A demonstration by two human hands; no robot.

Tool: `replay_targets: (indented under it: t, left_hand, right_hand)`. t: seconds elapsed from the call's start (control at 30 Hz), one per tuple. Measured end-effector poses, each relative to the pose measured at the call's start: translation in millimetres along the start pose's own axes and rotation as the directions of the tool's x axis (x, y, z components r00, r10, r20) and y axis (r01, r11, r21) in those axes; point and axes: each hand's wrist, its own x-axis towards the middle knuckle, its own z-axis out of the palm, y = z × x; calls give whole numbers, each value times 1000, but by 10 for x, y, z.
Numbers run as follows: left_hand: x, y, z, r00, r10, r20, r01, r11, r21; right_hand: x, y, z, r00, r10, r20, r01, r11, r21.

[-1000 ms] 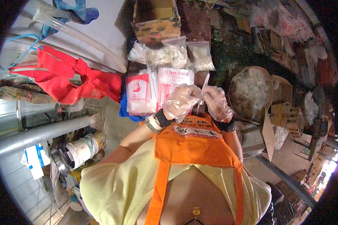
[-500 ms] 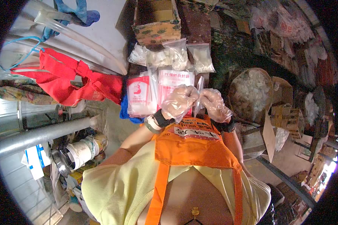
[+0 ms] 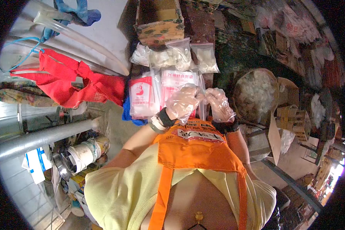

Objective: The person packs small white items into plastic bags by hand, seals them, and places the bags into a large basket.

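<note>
My left hand [image 3: 184,102] and my right hand [image 3: 220,105] are close together in front of my chest, both in clear plastic gloves. Their fingertips are pinched on a clear plastic bag [image 3: 203,110] that hangs between them; the bag's opening is hard to make out. Beyond my left hand lies a printed pack of self-seal bags [image 3: 179,76]. To its left is another red-and-white printed pack [image 3: 141,95]. Filled zip bags with pale contents, one in the middle [image 3: 172,57] and one at the right [image 3: 205,58], rest farther back.
A cardboard box [image 3: 160,30] stands at the back. Red cloth [image 3: 76,84] and a clear hose [image 3: 84,42] are on the left. At the right is a round container [image 3: 255,94] filled with clear plastic, beside cardboard boxes [image 3: 293,119]. Buckets [image 3: 82,155] stand lower left.
My fingertips have shifted slightly, and the right hand's fingers have tilted a little upward. The clear bag has turned somewhat between the hands. The surrounding packs look unmoved.
</note>
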Motion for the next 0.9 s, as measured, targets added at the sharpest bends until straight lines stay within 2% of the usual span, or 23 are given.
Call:
replay_targets:
  t: [0.03, 0.1, 0.13, 0.2, 0.27, 0.3, 0.33, 0.4, 0.43, 0.47, 0.57, 0.6, 0.67, 0.7, 0.73, 0.77, 0.8, 0.83, 0.87, 0.9]
  left_hand:
    - [39, 91, -40, 997, -76, -2, 76, 997, -20]
    - [101, 269, -122, 974, -226, -1, 226, 972, -62]
    - [53, 188, -39, 985, -164, -44, 165, 986, 6]
    - [-96, -43, 203, 993, -33, -114, 50, 988, 146]
    - [-131, -199, 30, 975, -171, -143, 165, 985, -52]
    - [-109, -132, -77, 979, -155, -134, 168, 981, 95]
    - [-74, -50, -202, 982, -139, -124, 166, 957, 240]
    - [32, 230, -364, 962, -228, -152, 253, 953, 170]
    - [101, 285, -396, 949, -263, -174, 288, 948, 136]
    - [104, 135, -259, 961, -215, -176, 243, 958, 153]
    - [164, 173, -196, 974, -217, -69, 223, 970, 96]
    - [151, 135, -72, 970, -228, -81, 238, 961, 143]
    - [105, 10, 43, 975, -209, -72, 217, 967, 137]
    - [87, -27, 50, 977, -200, -67, 208, 969, 133]
    - [75, 14, -91, 972, -197, -125, 202, 979, 25]
    - [11, -216, 5, 947, -295, -130, 284, 954, -94]
    - [-59, -615, 223, 913, -388, -124, 358, 910, -211]
    - [-43, -617, 175, 950, -282, -134, 288, 957, 30]
    - [-26, -620, 127, 975, -172, -142, 205, 941, 271]
    - [-19, -546, 30, 989, -115, -92, 138, 947, 291]
  right_hand:
    - [15, 57, 29, 999, -26, -38, 25, 1000, -10]
    - [44, 60, 2, 999, -19, 40, 18, 999, 32]
    - [59, 45, -18, 997, -17, 78, 13, 999, 52]
    - [83, 90, -109, 998, 40, 49, -47, 987, 153]
    - [62, 159, -256, 994, 102, 28, -106, 962, 252]
    - [51, 116, -374, 995, 99, 9, -99, 976, 195]
    - [44, 64, -369, 975, -198, -98, 168, 953, -252]
    - [-37, -33, -344, 912, -408, -41, 294, 720, -629]
    - [-3, -101, -345, 939, -342, -25, 259, 754, -603]
    - [25, -167, -330, 961, -276, -6, 222, 785, -578]
    - [44, -407, -68, 977, -51, -206, -59, 866, -496]
    - [60, -396, -24, 983, -6, -182, -68, 917, -394]
    - [96, -113, -15, 975, -221, -19, 196, 901, -387]
    - [110, 89, -20, 944, -325, 61, 324, 872, -367]
    - [100, 277, -11, 920, -390, 25, 359, 820, -446]
    - [92, 461, -2, 891, -453, -12, 380, 761, -526]
    - [137, 603, 9, 899, -436, -52, 345, 774, -530]
    - [163, 536, -10, 894, -449, 20, 319, 603, -732]
    - [191, 466, -29, 884, -459, 91, 289, 382, -878]
    - [174, 534, 2, 927, -374, -41, 303, 806, -509]
